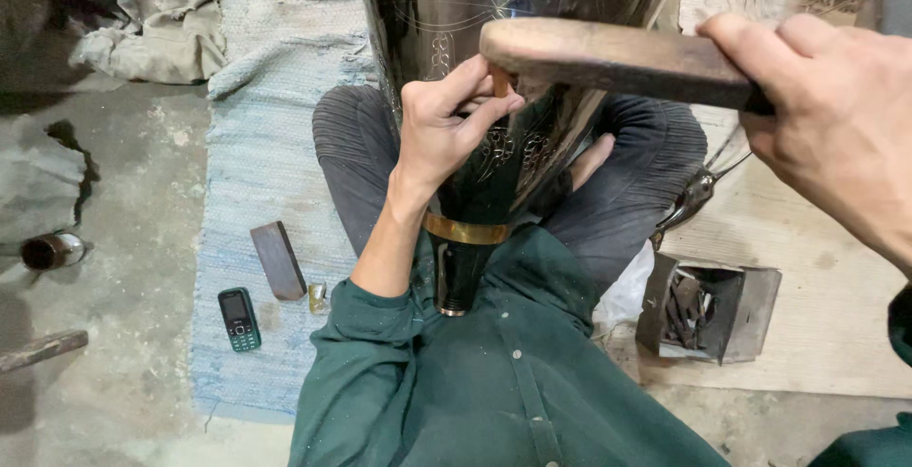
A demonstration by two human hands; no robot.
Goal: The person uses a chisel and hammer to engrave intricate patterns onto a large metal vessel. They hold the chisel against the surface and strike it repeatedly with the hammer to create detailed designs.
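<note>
- The dark engraved vase (513, 11) lies in the lap of the seated person, its long axis running from the narrow neck with a brass band (465, 230) near the belly up to the wide body at the top edge of the view.
- The left hand (446, 120) rests against the vase's side, fingers pinched narrow on a small chisel (501, 82) whose tip meets the engraved surface.
- The right hand (836, 115) is closed around the handle of a wooden mallet (608, 54), which reaches leftward across the vase; its head hangs just above the chisel's end, close to touching.
- So the chisel sits directly under the mallet head, and the left hand is the nearer to the vase.
- On the blue mat (256, 144), toward its lower left corner, lie a dark block (277, 259) and a phone (239, 318).
- To the right, on the floor, an open metal box (708, 307) holds small tools.
</note>
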